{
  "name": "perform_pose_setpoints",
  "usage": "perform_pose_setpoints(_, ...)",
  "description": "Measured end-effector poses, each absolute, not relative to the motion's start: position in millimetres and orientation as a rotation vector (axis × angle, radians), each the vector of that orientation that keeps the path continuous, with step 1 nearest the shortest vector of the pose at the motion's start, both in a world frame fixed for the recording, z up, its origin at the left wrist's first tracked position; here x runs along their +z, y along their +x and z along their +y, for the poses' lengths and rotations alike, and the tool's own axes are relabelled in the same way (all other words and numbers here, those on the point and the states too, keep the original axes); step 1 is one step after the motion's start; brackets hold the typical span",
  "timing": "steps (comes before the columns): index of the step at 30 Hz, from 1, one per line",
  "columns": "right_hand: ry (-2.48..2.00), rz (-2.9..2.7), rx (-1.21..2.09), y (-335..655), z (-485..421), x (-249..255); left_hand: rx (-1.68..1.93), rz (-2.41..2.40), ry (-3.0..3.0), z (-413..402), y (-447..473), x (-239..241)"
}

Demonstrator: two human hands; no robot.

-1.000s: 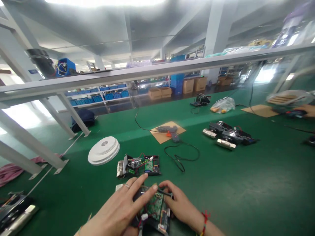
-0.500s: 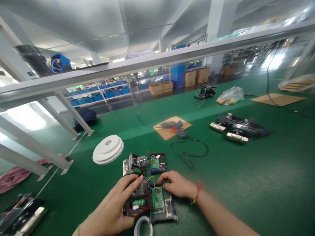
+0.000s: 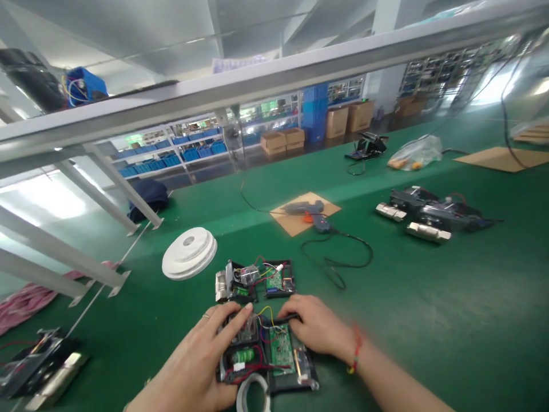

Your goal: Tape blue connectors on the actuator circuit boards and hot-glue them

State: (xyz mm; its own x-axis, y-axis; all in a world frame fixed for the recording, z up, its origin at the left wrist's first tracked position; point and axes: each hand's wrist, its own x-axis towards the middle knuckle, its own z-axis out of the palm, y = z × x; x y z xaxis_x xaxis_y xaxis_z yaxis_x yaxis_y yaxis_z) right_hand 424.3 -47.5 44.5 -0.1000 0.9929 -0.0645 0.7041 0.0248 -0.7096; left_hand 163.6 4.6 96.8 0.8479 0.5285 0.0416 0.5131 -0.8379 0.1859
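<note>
An open black lock module (image 3: 278,357) with a green circuit board and red, yellow and black wires lies on the green table (image 3: 429,309) right in front of me. My left hand (image 3: 201,360) rests on its left half, fingers stretched flat over a clear part. My right hand (image 3: 315,329) is curled at the module's top right edge, fingertips pinching a thin dark piece. A second open module (image 3: 255,279) sits just behind. A roll of tape (image 3: 253,395) lies at the near edge.
A white round disc stack (image 3: 189,260) lies left of the modules. A glue gun (image 3: 306,209) on cardboard, with its black cord, sits behind. More lock assemblies (image 3: 433,214) lie to the right and another lock body (image 3: 38,369) at the far left. Metal frame legs (image 3: 64,257) stand left.
The view has tilted down and drawn back, so the whole near module and the tape roll show. My left hand slid to the module's left half; my right stays at its top edge.
</note>
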Motion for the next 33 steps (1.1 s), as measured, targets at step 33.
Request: perform_pose_setpoints(33, -1.597, -1.580, 0.800, 415.4, -42.4, 16.4, 0.612, 1.339, 2.364, -29.4, 148.5, 35.8)
